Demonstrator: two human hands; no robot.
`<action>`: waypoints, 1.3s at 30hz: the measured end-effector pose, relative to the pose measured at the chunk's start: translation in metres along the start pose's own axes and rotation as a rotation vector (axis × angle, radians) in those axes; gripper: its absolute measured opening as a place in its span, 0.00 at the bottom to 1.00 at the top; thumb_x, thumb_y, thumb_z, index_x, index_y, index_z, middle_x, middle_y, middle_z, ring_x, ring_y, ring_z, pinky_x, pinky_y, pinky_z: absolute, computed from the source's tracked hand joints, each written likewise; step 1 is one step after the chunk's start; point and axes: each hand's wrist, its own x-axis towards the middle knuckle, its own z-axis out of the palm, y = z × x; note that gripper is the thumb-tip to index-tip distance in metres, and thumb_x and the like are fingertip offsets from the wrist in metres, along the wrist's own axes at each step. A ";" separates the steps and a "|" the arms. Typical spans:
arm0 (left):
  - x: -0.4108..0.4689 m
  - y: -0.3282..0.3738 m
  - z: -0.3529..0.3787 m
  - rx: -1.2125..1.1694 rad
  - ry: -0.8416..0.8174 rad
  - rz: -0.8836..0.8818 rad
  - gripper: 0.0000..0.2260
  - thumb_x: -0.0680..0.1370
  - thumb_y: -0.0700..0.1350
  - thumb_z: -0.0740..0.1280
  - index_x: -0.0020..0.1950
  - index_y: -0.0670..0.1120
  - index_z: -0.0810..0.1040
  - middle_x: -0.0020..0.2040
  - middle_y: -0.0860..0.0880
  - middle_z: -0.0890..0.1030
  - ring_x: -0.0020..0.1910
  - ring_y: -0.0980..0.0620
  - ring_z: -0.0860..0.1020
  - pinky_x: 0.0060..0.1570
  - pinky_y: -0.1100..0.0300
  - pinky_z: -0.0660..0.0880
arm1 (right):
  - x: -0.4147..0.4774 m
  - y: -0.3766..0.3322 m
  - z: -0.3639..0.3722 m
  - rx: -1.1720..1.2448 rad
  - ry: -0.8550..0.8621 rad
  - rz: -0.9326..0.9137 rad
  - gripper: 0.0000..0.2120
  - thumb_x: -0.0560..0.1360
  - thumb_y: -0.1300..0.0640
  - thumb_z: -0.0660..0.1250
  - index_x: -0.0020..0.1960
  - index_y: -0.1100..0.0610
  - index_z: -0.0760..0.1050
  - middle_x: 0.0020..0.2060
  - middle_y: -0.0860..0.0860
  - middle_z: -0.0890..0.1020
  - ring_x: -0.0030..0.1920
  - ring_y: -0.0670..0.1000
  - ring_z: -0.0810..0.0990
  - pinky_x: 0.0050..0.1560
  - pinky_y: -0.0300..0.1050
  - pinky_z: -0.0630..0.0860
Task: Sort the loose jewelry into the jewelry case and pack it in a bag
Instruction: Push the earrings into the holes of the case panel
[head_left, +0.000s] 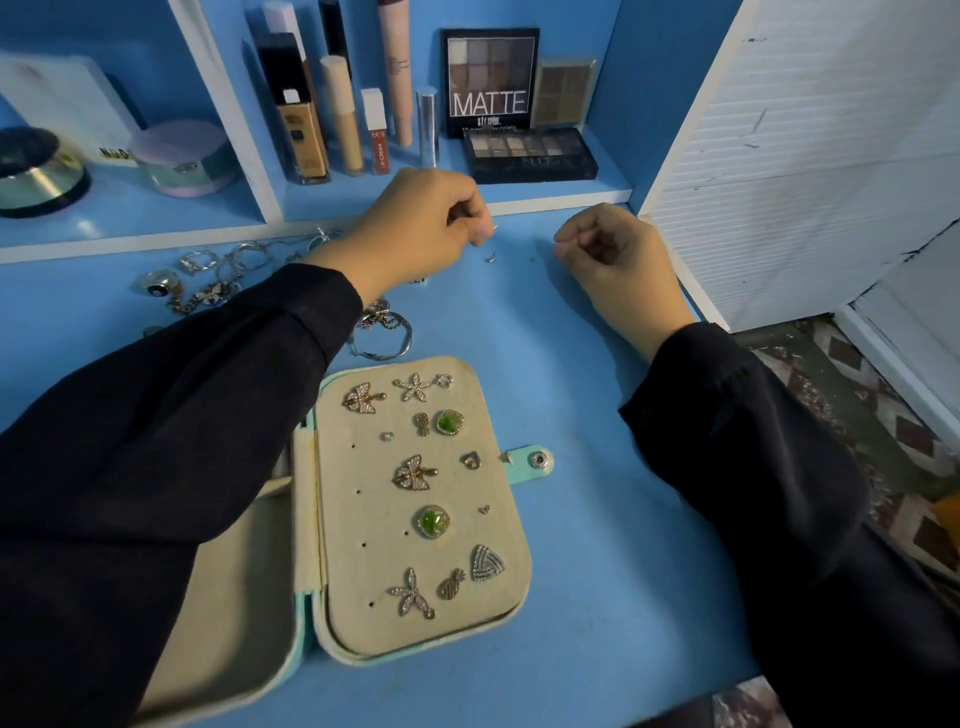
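The case (311, 618) lies open on the blue table (597, 467), near the front edge, its left half partly under the left sleeve (156, 441); its beige panel (363, 571) faces up, set with earrings (415, 473) — butterflies, flowers, two green stones, pineapples, a triangle; the snap tab (540, 460) sticks out to the right. The left hand (415, 228) hovers beyond the case by the shelf edge, fingers curled tight, thumb and forefinger pinching a tiny metal bit (494, 227), too small to name; just below it a loose piece (490, 256) lies on the table. The right hand (618, 265) hangs near, apart from the left, fingers curled in, thumb against forefinger; whether it holds anything I cannot tell. The loose jewelry (218, 275) — rings, a chain, a bangle (387, 343) — lies heaped around the left wrist. On the shelf (597, 195) stand bottles (301, 130) and palettes (491, 78).
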 end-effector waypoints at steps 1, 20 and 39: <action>-0.003 0.001 -0.003 0.011 -0.011 0.000 0.04 0.78 0.40 0.68 0.46 0.43 0.82 0.42 0.51 0.83 0.37 0.62 0.78 0.39 0.77 0.70 | -0.003 -0.003 0.000 0.038 -0.006 0.026 0.09 0.75 0.64 0.68 0.42 0.51 0.76 0.35 0.45 0.73 0.36 0.45 0.71 0.39 0.32 0.68; -0.144 0.048 -0.064 -0.067 -0.093 -0.093 0.06 0.76 0.42 0.71 0.41 0.50 0.79 0.38 0.56 0.82 0.38 0.60 0.79 0.47 0.61 0.77 | -0.132 -0.067 0.015 0.200 -0.059 0.099 0.10 0.76 0.69 0.65 0.41 0.56 0.75 0.33 0.47 0.75 0.33 0.43 0.70 0.37 0.32 0.67; -0.224 0.082 -0.058 0.105 -0.256 0.023 0.10 0.77 0.40 0.68 0.38 0.51 0.74 0.37 0.58 0.77 0.41 0.61 0.74 0.44 0.64 0.69 | -0.185 -0.084 0.025 0.088 0.040 0.005 0.07 0.76 0.67 0.66 0.43 0.57 0.75 0.39 0.49 0.82 0.42 0.47 0.80 0.47 0.42 0.77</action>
